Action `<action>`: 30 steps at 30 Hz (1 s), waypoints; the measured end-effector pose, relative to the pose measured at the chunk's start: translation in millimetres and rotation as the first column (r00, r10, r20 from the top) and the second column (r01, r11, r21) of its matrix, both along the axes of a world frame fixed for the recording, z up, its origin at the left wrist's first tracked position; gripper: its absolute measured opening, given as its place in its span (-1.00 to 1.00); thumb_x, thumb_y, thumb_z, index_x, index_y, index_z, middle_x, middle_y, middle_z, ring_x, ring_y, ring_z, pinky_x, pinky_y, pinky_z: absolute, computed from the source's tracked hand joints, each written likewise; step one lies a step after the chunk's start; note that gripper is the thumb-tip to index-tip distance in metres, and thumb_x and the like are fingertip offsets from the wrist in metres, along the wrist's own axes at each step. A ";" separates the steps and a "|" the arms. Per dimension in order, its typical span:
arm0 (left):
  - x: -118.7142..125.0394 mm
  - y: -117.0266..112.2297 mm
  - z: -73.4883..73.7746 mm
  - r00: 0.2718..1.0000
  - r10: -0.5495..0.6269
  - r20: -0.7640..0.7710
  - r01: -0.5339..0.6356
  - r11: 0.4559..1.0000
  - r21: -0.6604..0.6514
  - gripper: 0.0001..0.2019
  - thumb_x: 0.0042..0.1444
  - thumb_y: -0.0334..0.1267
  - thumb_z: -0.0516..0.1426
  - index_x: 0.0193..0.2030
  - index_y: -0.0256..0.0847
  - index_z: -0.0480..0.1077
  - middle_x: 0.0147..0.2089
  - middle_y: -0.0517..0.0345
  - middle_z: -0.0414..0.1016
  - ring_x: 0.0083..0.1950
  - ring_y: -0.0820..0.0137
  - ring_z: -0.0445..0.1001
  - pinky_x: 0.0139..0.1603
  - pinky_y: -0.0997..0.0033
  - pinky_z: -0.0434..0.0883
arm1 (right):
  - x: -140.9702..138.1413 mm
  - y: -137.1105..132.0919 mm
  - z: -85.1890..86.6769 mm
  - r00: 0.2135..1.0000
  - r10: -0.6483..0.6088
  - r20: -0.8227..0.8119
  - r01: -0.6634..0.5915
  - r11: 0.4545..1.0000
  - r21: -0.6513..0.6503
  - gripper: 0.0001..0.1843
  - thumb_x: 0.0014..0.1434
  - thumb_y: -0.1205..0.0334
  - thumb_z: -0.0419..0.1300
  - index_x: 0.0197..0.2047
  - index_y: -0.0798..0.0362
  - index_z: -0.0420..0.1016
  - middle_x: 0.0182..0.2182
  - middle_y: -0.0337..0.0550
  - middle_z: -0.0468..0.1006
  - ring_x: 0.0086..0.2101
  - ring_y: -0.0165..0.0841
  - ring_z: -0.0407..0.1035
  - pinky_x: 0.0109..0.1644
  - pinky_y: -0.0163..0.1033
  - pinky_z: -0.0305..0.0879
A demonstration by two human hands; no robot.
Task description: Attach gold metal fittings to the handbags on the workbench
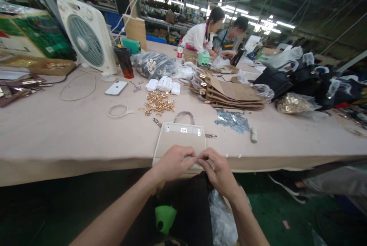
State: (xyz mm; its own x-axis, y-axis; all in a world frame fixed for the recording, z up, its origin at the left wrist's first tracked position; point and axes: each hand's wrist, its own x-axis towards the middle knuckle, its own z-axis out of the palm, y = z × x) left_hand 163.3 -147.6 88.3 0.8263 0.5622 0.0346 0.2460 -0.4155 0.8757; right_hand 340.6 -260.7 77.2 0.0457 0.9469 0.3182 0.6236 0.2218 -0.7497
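A beige handbag (169, 139) lies flat at the table's front edge, its wrapped handle (185, 114) pointing away from me. Metal-tipped straps stick out at both sides, and a strip with small white patches crosses its upper part. Over the lower part of the bag, my left hand (176, 160) is closed in a pinch. Fingertip to fingertip with it, my right hand (219, 167) pinches too. Whatever sits between the fingers is too small to make out. Beyond the bag are a pile of gold metal fittings (159, 103) and a scatter of blue-grey pieces (233, 120).
To the right stands a small bottle (254, 135); further back are stacked brown bag pieces (229, 91) and black bags (276, 83). A tape roll (118, 111), phone (116, 88), tumbler (125, 62) and fan (86, 39) occupy the left. Two people sit across the table.
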 end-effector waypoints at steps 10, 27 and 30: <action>10.6 13.6 -40.0 0.961 0.230 0.153 -0.151 0.901 -0.406 -0.77 0.21 -0.11 0.13 -0.33 -0.22 0.47 -0.43 0.24 0.45 -0.35 0.41 0.42 -0.22 0.45 0.34 | 4.1 -0.7 -27.3 0.994 -0.030 -0.102 0.054 0.967 0.248 -0.86 0.42 0.37 0.15 -0.09 -0.07 0.46 -0.21 -0.10 0.53 -0.14 -0.26 0.44 -0.03 -0.14 0.37; 8.1 26.6 -61.9 0.982 0.187 -0.009 -0.186 0.982 0.040 -0.74 0.34 -0.18 0.02 -0.23 -0.15 0.51 -0.29 0.17 0.60 -0.23 0.35 0.52 -0.21 0.46 0.32 | 92.8 119.5 -43.7 0.995 -0.019 -0.099 -0.004 0.973 -0.232 -0.76 0.29 0.04 0.22 -0.32 0.00 0.54 0.10 0.01 0.50 0.17 -0.15 0.36 0.31 0.00 0.19; 7.7 28.1 -60.8 0.981 0.194 0.007 -0.194 0.981 -0.003 -0.75 0.33 -0.18 0.04 -0.24 -0.15 0.51 -0.29 0.17 0.60 -0.23 0.34 0.52 -0.20 0.47 0.33 | 93.5 124.9 -47.2 0.997 0.007 -0.071 -0.024 0.970 -0.243 -0.77 0.29 0.07 0.21 -0.35 0.01 0.49 0.07 0.00 0.52 0.13 -0.17 0.38 0.30 -0.02 0.19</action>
State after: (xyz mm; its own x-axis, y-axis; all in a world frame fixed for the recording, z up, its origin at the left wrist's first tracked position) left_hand 171.0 -119.6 27.5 0.7012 0.7119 0.0383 0.3156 -0.3582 0.8787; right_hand 434.0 -135.8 29.9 0.0440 0.9963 0.0742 0.5663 0.0364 -0.8234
